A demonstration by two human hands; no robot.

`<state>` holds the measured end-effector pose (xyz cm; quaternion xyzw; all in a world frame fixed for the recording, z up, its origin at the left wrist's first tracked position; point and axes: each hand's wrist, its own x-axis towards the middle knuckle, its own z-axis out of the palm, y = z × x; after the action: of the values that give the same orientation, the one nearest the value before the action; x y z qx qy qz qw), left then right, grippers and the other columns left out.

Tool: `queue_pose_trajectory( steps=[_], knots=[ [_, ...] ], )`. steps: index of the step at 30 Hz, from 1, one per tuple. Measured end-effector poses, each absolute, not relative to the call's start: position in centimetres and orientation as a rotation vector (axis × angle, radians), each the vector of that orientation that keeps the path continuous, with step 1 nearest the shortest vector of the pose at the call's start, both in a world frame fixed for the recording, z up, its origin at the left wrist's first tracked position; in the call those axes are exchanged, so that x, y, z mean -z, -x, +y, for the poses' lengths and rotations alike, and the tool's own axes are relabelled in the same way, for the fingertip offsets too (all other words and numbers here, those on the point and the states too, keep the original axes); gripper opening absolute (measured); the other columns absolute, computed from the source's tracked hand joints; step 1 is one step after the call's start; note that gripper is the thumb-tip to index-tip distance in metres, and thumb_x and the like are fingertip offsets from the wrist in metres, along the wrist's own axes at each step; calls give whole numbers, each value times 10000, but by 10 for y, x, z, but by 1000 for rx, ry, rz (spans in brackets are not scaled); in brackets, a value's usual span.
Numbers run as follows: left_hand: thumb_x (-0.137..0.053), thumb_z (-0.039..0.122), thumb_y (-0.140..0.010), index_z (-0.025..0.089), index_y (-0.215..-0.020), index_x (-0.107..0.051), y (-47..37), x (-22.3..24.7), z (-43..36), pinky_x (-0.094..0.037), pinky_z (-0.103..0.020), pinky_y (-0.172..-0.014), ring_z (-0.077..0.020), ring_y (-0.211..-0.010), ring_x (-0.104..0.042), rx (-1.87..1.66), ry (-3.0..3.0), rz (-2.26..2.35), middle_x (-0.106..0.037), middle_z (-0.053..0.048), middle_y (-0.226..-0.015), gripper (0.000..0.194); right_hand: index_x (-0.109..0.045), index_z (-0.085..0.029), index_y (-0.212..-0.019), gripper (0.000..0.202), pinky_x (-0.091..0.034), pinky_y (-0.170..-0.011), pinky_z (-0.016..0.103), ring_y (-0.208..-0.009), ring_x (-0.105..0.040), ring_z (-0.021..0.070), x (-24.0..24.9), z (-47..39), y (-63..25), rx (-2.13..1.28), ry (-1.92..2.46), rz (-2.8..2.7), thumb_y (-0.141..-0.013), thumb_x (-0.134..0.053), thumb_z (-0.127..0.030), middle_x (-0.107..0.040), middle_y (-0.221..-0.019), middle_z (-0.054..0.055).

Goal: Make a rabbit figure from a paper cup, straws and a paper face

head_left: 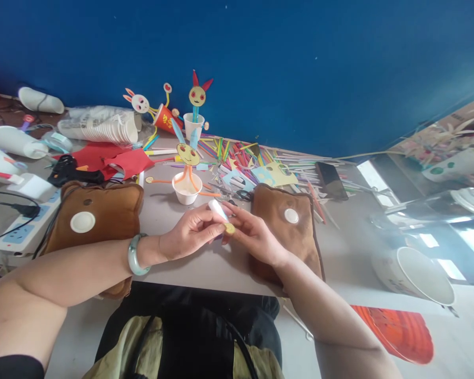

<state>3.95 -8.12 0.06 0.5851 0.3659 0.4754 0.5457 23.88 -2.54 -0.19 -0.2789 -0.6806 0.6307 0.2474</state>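
Note:
Above the table's front edge, my two hands meet. My left hand, with a pale green bangle at the wrist, is closed, its thumb tip at the edge of a small yellow disc. Opposite it, my right hand is closed with its fingers against a short white tube. The tube slants just above the disc; overlapping fingers partly hide both grips. Just beyond stands a white paper cup bearing a yellow smiling face with blue ears and orange pipe-cleaner limbs.
Brown plush cushions lie left and right. Behind are pipe cleaners, paper cutouts, scissors and a phone. A glue gun, power strip and bagged cups sit left; a white bucket right.

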Motion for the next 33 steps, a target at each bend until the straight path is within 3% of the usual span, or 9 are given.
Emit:
queue_pose_trajectory(
  steps=[3, 6, 9, 13, 16, 21, 27, 33],
  knots=[
    [-618, 352, -927, 149, -893, -712, -40, -1, -81, -445, -190, -493, -48, -515, -490, -1125, -1251, 940, -598, -7, -769, 227, -646, -196, -1268, 421, -601, -733, 339, -711, -696, 161, -1, -22, -242, -1517, 888, -1821, -910, -686, -413, -749, -919, 43],
    [-636, 410, -909, 149, -882, -709, -39, 0, -78, -451, -197, -487, -66, -493, -505, -1101, -1113, 1008, -593, 10, -643, 272, -673, -196, -1104, 282, -576, -643, 310, -632, -658, 142, -5, -20, -246, -1231, 981, -1750, -918, -667, -407, -731, -842, 24],
    [-636, 459, -906, 142, -899, -720, -37, 4, -73, -420, -186, -456, -83, -482, -520, -1045, -1033, 1055, -568, 18, -536, 328, -648, -206, -1044, 205, -534, -578, 287, -584, -618, 133, -7, -21, -250, -866, 967, -1748, -928, -640, -374, -702, -776, 5],
    [-653, 487, -888, 132, -918, -736, -36, 12, -69, -427, -187, -450, -83, -480, -535, -1026, -943, 1049, -630, -16, -588, 365, -653, -209, -970, 95, -510, -591, 294, -641, -627, 155, -4, -24, -254, -307, 793, -1881, -901, -639, -274, -693, -785, 25],
    [-662, 453, -885, 131, -914, -734, -37, 13, -68, -444, -188, -465, -84, -484, -552, -1035, -916, 1036, -644, -19, -595, 331, -625, -209, -1021, 121, -484, -545, 288, -596, -606, 151, -1, -27, -256, -82, 684, -1948, -907, -630, -245, -690, -771, 30],
    [-637, 391, -898, 128, -900, -725, -38, 9, -69, -448, -192, -477, -78, -448, -533, -1023, -905, 1060, -613, 4, -526, 277, -569, -217, -1155, 250, -505, -538, 297, -627, -661, 180, -3, -31, -256, 41, 498, -2085, -917, -642, -230, -716, -768, 40],
    [-643, 461, -900, 133, -880, -722, -38, 7, -69, -454, -195, -490, -80, -450, -545, -1040, -1002, 1071, -609, 13, -517, 338, -562, -216, -1256, 384, -533, -598, 301, -640, -656, 171, -9, -34, -248, 151, 408, -2210, -892, -678, -173, -726, -770, 34],
    [-635, 484, -907, 137, -861, -717, -38, 11, -69, -438, -193, -474, -78, -452, -538, -1041, -1084, 1101, -617, 12, -528, 359, -629, -207, -1149, 265, -513, -600, 297, -619, -591, 160, -10, -35, -247, 203, 370, -2270, -891, -671, -163, -659, -691, 19]
  ],
)
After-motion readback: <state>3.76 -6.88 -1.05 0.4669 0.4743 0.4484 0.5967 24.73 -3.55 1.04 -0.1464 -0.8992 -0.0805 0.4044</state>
